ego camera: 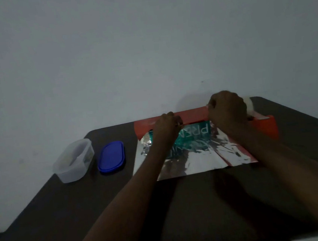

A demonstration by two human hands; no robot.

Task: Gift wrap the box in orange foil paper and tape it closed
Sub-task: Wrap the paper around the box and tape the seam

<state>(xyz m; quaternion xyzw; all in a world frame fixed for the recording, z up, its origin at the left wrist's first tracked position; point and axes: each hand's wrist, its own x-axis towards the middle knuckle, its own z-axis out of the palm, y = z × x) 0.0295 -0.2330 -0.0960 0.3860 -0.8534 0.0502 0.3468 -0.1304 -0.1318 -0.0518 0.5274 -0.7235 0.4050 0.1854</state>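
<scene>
Both hands — left hand (pixel 166 125), right hand (pixel 226 107) — pinch the orange foil paper (pixel 193 114) over the teal box (pixel 193 136) at the bench's (pixel 183 206) far edge; folding underway, taping next — the flap needs holding flat.

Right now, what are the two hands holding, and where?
Both hands grip the orange foil paper along its folded far edge above the box: left hand near the middle, right hand further right.
</scene>
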